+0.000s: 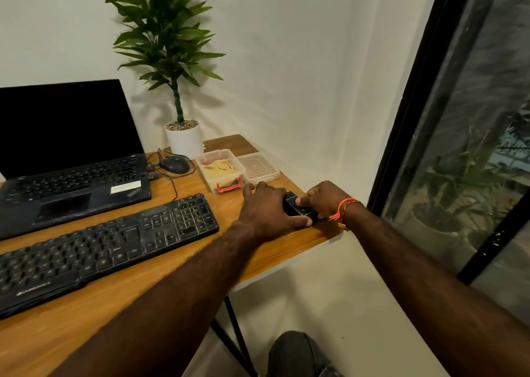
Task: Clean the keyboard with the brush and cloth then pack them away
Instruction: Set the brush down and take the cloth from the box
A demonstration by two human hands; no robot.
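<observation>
- White walls met at the corner behind the wooden surface [160,287], and a dark-framed glass door [470,135] ran down the right side.
- A black keyboard [97,250] lay slantwise across the near left of the surface, its keys dusty.
- Behind it stood an open laptop [68,158] with a dark screen, and a wired mouse [174,165] rested just to the laptop's right.
- A potted plant [177,69] in a white pot stood at the back, near the wall.
- A clear plastic container [220,171] sat between the mouse and the right edge, holding a yellowish cloth [219,170]; a red handle showed at its front.
- Its lid [258,168] lay flat just beside it, to the right.
- Both hands met on a small black device [298,208] near the right edge of the surface.
- The left hand [266,207] gripped the device from the left, thumb along its near side.
- The right hand [321,200], an orange thread band on its wrist, held the device from the right, thumb pressed on its top.
- The brush could not be picked out.
- A dark-clad knee [295,353] showed below the surface edge.
</observation>
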